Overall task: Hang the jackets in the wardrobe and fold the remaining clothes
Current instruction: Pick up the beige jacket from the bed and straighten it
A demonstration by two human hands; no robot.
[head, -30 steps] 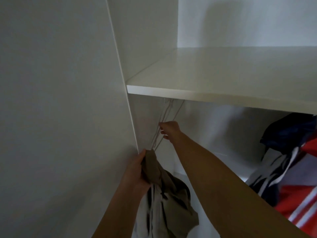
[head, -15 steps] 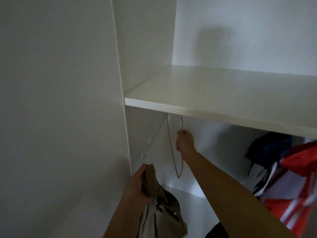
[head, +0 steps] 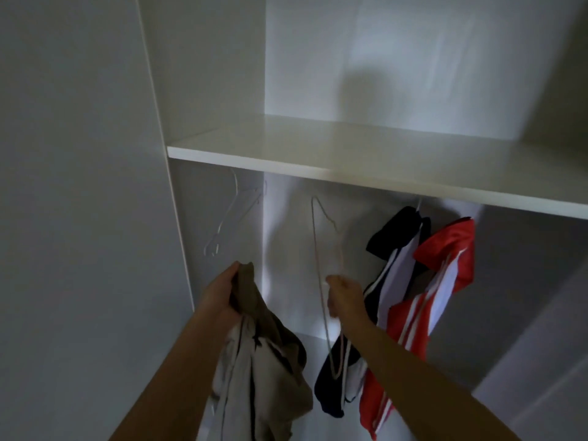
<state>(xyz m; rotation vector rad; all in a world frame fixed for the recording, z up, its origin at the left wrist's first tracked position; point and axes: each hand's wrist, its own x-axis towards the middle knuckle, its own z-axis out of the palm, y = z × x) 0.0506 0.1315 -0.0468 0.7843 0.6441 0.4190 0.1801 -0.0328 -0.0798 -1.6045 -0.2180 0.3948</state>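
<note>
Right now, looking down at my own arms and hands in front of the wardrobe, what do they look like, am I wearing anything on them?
Both arms are bare as far as the picture shows: the left arm and the right arm carry no sleeve. The left hand and the right hand wear no gloves, and no watch or bracelet shows at either wrist. The light is too dim to rule out a ring.

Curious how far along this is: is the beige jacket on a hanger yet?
Not yet. The beige jacket hangs bunched from the left hand; the right hand holds a bare hanger.
</note>
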